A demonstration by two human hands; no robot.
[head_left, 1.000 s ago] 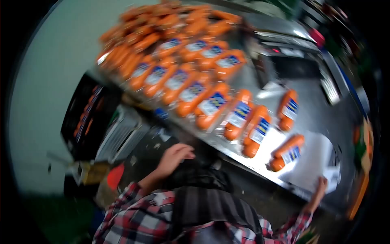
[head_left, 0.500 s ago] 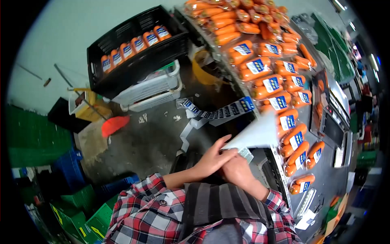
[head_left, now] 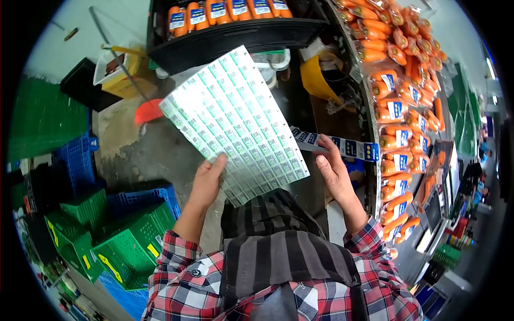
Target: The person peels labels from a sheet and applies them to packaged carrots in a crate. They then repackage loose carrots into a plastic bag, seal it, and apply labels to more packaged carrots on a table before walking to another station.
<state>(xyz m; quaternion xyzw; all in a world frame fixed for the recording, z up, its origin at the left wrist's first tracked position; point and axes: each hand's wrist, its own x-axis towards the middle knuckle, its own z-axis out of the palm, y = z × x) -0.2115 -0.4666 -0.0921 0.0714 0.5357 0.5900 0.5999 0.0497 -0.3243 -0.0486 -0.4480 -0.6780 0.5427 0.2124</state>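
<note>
A large white sheet of small green-printed stickers (head_left: 241,120) is tilted up in front of my body. My left hand (head_left: 206,181) grips its lower left edge, thumb on the printed face. My right hand (head_left: 337,176) is off the sheet's right side, thumb and fingers apart. Behind those fingers a strip of blue and white labels (head_left: 350,147) runs towards the table edge. Bagged carrots (head_left: 395,138) with blue and white labels lie in rows on the table to the right.
A black crate (head_left: 241,35) at the top holds several labelled carrot packs. Unlabelled bagged carrots (head_left: 375,37) are heaped at the table's far end. Green crates (head_left: 128,251) and a blue crate (head_left: 75,160) stand at the left. A red dustpan (head_left: 148,111) rests on the floor.
The sticker sheet, folded over or edge-on between both hands before, is now spread out and facing me. My hands have moved apart, the left one keeping the sheet. My view has shifted.
</note>
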